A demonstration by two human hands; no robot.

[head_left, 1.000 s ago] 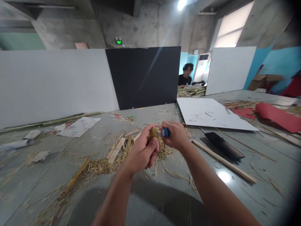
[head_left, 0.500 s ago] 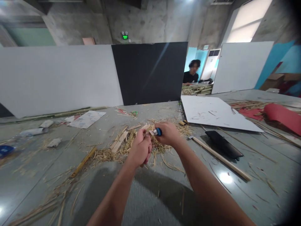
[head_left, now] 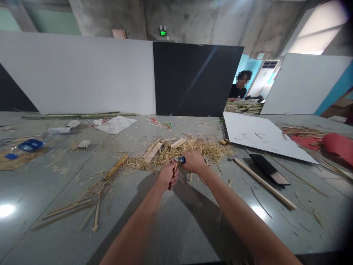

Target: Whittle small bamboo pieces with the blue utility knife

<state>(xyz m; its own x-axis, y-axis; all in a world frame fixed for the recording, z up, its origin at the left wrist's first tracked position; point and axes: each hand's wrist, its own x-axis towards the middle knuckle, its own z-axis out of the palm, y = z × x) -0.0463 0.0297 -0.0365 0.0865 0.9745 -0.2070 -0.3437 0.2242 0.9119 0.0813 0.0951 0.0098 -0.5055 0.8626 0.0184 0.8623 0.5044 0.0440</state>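
My left hand (head_left: 167, 174) is closed around a thin wooden stick (head_left: 169, 186), whose lower end pokes out below the fingers. In my right hand (head_left: 193, 162) is a blue-handled knife (head_left: 181, 159) with a metal front part. That metal end meets the upper end of the stick, right above my left thumb; the blade's exact shape is too small to make out. Just beyond both hands lies a heap of straw-coloured shavings (head_left: 209, 147). Flat pale wood pieces (head_left: 153, 152) rest on the heap's left side.
A long-handled tool (head_left: 264, 184) and a black flat object (head_left: 268, 169) lie to the right. Beyond them is a white board (head_left: 263, 136). A yellow bamboo piece (head_left: 116, 167) and plastic bottle (head_left: 20, 151) are left. Upright panels (head_left: 198, 81) stand behind; a person (head_left: 239, 88) sits past them.
The view has swung left and tilted slightly down. My hands have drawn back toward me from the shavings, and the stick in my left hand now shows more upright.
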